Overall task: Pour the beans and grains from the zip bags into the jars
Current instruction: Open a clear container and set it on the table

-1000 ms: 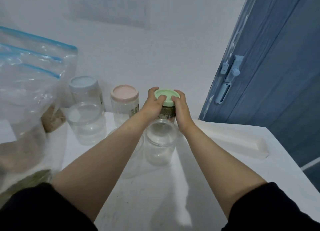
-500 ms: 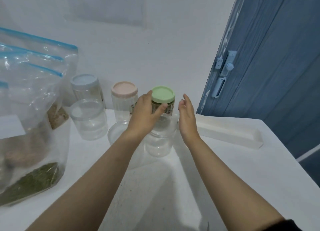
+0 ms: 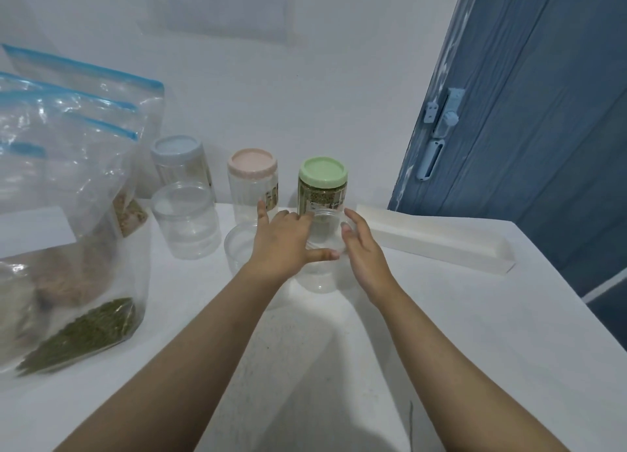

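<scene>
Reaching over the white counter (image 3: 441,333), we have both hands around a clear empty jar (image 3: 320,275) that stands without a lid near the middle. Our left hand (image 3: 285,244) lies against its left side, fingers curved loosely along the rim and the thumb stretched across the front wall. Our right hand (image 3: 363,251) comes in from the right with fingers gently bent, fingertips at the rim; we cannot tell whether it grips or only touches the plastic.

Just behind this jar stands the green-lidded jar (image 3: 323,190), filled with small green beans and closed. To its left we see a pink-lidded jar (image 3: 252,187) and a blue-lidded jar (image 3: 178,163) in a row against the wall. Another open clear jar (image 3: 186,224) stands in front of the blue-lidded one, and a third clear jar (image 3: 239,248) is partly hidden behind our left hand.

At the far left, several zip bags (image 3: 68,214) with blue seals stand upright, one holding green beans at its bottom, others holding pale grains. A long white block (image 3: 434,244) lies on the counter to the right, near a blue door (image 3: 543,146).
</scene>
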### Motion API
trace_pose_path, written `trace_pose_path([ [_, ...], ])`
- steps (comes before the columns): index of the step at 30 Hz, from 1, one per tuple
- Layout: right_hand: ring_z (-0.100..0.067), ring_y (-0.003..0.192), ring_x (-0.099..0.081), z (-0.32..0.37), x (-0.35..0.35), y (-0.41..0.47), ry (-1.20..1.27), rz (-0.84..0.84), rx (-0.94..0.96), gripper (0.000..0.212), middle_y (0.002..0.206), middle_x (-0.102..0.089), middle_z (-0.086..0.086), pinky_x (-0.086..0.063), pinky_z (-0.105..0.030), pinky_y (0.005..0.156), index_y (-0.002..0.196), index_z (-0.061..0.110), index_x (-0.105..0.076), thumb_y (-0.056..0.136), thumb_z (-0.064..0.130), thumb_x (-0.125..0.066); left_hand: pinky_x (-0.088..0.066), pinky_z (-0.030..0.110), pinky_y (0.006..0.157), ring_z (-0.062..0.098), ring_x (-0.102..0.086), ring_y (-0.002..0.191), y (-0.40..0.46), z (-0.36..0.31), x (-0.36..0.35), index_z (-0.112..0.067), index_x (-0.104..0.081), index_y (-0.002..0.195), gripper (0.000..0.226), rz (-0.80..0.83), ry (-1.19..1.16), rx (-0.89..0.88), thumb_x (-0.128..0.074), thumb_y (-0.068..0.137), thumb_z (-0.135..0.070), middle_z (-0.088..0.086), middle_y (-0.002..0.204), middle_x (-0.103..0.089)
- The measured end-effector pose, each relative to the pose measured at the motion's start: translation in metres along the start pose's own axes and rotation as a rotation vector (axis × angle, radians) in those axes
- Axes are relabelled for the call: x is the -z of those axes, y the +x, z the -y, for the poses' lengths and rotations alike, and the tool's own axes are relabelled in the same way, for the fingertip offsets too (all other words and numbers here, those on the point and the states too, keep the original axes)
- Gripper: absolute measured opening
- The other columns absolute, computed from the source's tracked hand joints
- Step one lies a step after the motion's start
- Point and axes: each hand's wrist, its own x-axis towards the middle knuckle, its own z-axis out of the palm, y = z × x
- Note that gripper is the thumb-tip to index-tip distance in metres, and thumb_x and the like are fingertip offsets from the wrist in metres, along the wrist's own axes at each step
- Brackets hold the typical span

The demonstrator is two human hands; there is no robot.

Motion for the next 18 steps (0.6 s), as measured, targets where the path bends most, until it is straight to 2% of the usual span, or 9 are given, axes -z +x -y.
trace_pose_path([
  [5,-0.012,0.136,-0.043,-0.011,0.023,-0.024,-0.012,-0.064,-0.039,0.041,0.149,-0.046,0.010,-0.032,-0.037,0.117,0.148,0.038,-0.038,0.106,0.043,-0.037,0.020,0.056,0.115,0.016,-0.037,0.141,-0.011,-0.027,-0.001,-0.022,-0.042,0.146,0.100,-0.053,0.044,-0.076,-0.034,0.072,-0.088,-0.001,0.144,-0.052],
  [7,-0.013,0.135,-0.044,-0.013,0.033,-0.039,-0.023,-0.075,-0.053,0.040,0.148,-0.047,0.009,-0.034,-0.035,0.115,0.147,0.039,-0.038,0.107,0.043,-0.036,0.022,0.056,0.114,0.017,-0.034,0.143,-0.023,-0.041,-0.002,-0.022,-0.039,0.148,0.100,-0.058,0.054,-0.087,-0.034,0.073,-0.088,0.000,0.148,-0.048],
  [9,-0.011,0.133,-0.045,-0.011,0.042,-0.060,-0.041,-0.087,-0.050,0.039,0.146,-0.046,0.012,-0.037,-0.023,0.105,0.146,0.039,-0.038,0.107,0.042,-0.035,0.021,0.058,0.115,0.018,-0.033,0.144,-0.037,-0.055,-0.006,-0.023,-0.035,0.150,0.100,-0.040,0.022,-0.088,-0.033,0.074,-0.087,0.001,0.149,-0.047],
  [11,-0.006,0.127,-0.043,-0.008,0.050,-0.083,-0.081,-0.115,-0.033,0.039,0.140,-0.044,0.018,-0.035,-0.010,0.093,0.145,0.038,-0.037,0.107,0.041,-0.036,0.021,0.060,0.115,0.017,-0.030,0.145,-0.052,-0.064,-0.011,-0.025,-0.031,0.152,0.098,-0.004,-0.090,-0.078,-0.038,0.074,-0.085,0.000,0.152,-0.042],
  [12,-0.005,0.125,-0.042,-0.007,0.053,-0.095,-0.099,-0.133,-0.024,0.037,0.137,-0.042,0.019,-0.035,-0.010,0.093,0.144,0.038,-0.037,0.106,0.041,-0.037,0.021,0.061,0.114,0.015,-0.027,0.146,-0.061,-0.067,-0.016,-0.027,-0.029,0.153,0.099,0.013,-0.174,-0.066,-0.040,0.074,-0.085,-0.002,0.154,-0.039],
  [15,-0.007,0.125,-0.044,-0.009,0.058,-0.129,-0.111,-0.159,-0.022,0.034,0.136,-0.043,0.018,-0.039,-0.026,0.105,0.138,0.042,-0.036,0.104,0.040,-0.042,0.018,0.061,0.115,0.012,-0.025,0.147,-0.091,-0.072,-0.034,-0.029,-0.026,0.154,0.103,0.029,-0.443,-0.044,-0.043,0.068,-0.083,-0.007,0.157,-0.034],
  [16,-0.009,0.124,-0.047,-0.010,0.058,-0.139,-0.093,-0.156,-0.017,0.034,0.137,-0.046,0.015,-0.042,-0.028,0.105,0.136,0.042,-0.036,0.103,0.039,-0.045,0.015,0.060,0.116,0.012,-0.026,0.146,-0.101,-0.073,-0.040,-0.029,-0.027,0.154,0.101,0.009,-0.523,-0.041,-0.047,0.069,-0.081,-0.008,0.157,-0.034],
  [18,-0.009,0.121,-0.052,-0.010,0.059,-0.157,-0.052,-0.123,-0.011,0.035,0.135,-0.049,0.012,-0.047,-0.024,0.097,0.133,0.044,-0.038,0.101,0.039,-0.051,0.000,0.056,0.122,0.011,-0.030,0.143,-0.119,-0.071,-0.050,-0.028,-0.029,0.153,0.098,-0.033,-0.681,-0.059,-0.057,0.074,-0.078,-0.008,0.154,-0.036],
])
